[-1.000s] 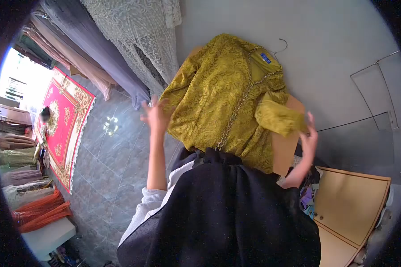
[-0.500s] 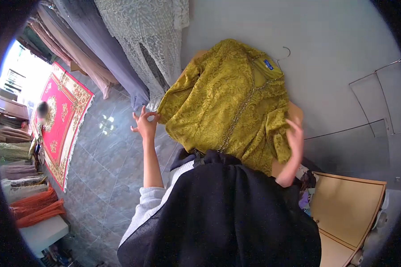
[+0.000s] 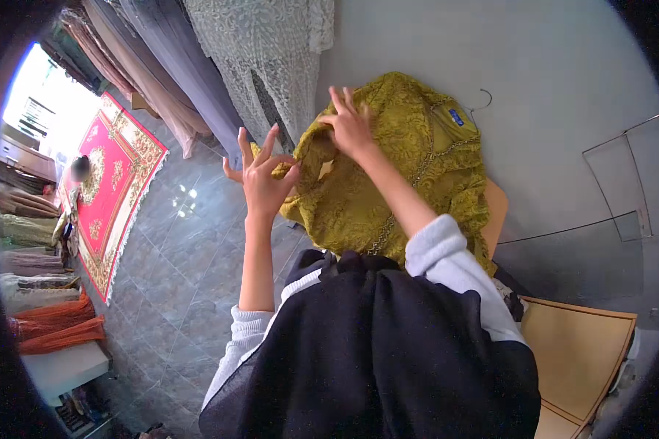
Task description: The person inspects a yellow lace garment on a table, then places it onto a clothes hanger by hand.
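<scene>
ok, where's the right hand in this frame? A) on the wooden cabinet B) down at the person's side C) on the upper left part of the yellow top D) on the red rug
C: the right hand is on the lace of the yellow top near its shoulder, with the left hand pinching the fabric edge beside it.

You have 1 mustard-yellow lace garment (image 3: 388, 183) in front of you, hung on a wire hanger (image 3: 482, 99) against the grey wall, with a small blue label (image 3: 456, 117) at its neckline and a narrow beaded trim running down its front. Its left sleeve is lifted and bunched, folded over toward the chest rather than hanging straight. The lower hem drops behind your dark clothing, so you cannot see how far down it reaches.
</scene>
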Tool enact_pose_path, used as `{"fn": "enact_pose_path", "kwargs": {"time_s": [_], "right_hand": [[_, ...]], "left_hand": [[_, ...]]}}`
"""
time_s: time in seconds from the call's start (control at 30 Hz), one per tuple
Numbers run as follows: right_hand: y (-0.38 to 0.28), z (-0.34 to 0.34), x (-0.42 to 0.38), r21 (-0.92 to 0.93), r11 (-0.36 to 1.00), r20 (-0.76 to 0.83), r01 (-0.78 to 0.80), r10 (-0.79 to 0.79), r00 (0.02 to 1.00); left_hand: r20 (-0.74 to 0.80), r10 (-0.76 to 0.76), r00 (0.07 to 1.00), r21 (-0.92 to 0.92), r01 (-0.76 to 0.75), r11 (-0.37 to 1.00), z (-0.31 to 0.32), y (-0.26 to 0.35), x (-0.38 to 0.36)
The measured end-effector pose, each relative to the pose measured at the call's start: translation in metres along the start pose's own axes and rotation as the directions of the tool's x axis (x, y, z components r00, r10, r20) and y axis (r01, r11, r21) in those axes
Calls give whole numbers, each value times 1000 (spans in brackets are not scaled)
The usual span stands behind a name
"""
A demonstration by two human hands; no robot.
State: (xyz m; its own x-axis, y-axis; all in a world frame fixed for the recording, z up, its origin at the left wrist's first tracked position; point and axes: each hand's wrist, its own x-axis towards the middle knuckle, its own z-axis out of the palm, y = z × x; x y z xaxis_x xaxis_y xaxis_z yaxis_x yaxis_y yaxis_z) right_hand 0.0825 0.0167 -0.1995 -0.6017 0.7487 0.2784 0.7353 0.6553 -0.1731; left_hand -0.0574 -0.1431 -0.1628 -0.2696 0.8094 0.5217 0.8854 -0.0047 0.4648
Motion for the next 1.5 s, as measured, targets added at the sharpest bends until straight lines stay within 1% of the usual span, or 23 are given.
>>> {"fn": "enact_pose_path", "kwargs": {"time_s": [0.07,0.17,0.27,0.37,0.47,0.57,0.67,0.8,0.9,0.93,0.97,1.0,1.03,1.07,1.1,1.17,1.23,1.27,1.3,1.33,1.37,1.4,1.5], "right_hand": [[5,-4,17,43,999,36,-9,8,999],[15,-17,28,183,983,-273,13,38,961],[34,-40,9,293,956,-408,20,106,907],[72,-36,-32,378,926,-294,-19,140,946],[128,-14,-90,233,968,-123,-96,127,984],[147,-13,-136,113,929,48,-353,349,936],[142,-9,-152,101,909,-3,-404,407,914],[97,-1,-152,93,898,-167,-431,440,882],[39,6,-155,126,971,-193,-203,225,955],[18,12,-153,340,940,-253,-24,116,960],[14,17,-162,126,957,-168,260,-238,957],[11,22,-169,-54,839,-13,542,-543,840],[26,23,-163,203,940,301,272,-325,897],[59,48,-150,-154,970,374,191,-121,919],[99,38,-145,-339,923,1,183,-194,981],[118,-13,-130,-256,936,144,-244,286,947],[100,-10,-120,-292,896,-56,-335,333,941],[78,-10,-119,-102,976,-177,-190,170,969],[54,-7,-115,393,920,-157,8,59,986],[48,13,-125,257,919,-52,298,-295,954],[37,20,-129,159,802,96,576,-593,800],[40,12,-121,70,933,597,353,-323,734],[101,4,-85,-166,968,205,-189,221,953]], "left_hand": [[-52,22,998,33,-20,999,-8,-3,7],[-98,19,995,6,-19,1000,-12,-10,15],[35,110,993,-107,-106,989,-3,-8,8],[239,131,962,-126,-103,987,18,22,-19],[523,258,813,-93,-246,965,43,32,-51],[576,180,797,18,-232,972,53,29,-63],[690,149,708,77,-277,958,55,21,-74],[659,195,726,-27,-236,971,75,6,-101],[644,210,735,-12,-264,964,84,1,-118],[655,190,731,-25,-231,973,79,5,-119],[658,188,729,-23,-230,973,75,7,-120],[637,215,740,-40,-246,968,71,7,-121],[616,243,750,-57,-265,963,67,7,-123],[560,263,786,-85,-262,961,64,6,-131],[563,248,788,-84,-244,966,57,9,-133],[549,222,806,-103,-199,975,39,18,-128],[589,195,784,-54,-202,978,33,23,-124],[631,164,758,-8,-205,979,32,25,-124],[610,178,772,-8,-219,976,34,22,-127],[607,176,775,-8,-215,977,35,21,-129],[627,167,761,5,-218,976,33,20,-131],[649,158,744,21,-225,974,30,18,-132],[680,133,721,62,-237,969,22,18,-132]]}}
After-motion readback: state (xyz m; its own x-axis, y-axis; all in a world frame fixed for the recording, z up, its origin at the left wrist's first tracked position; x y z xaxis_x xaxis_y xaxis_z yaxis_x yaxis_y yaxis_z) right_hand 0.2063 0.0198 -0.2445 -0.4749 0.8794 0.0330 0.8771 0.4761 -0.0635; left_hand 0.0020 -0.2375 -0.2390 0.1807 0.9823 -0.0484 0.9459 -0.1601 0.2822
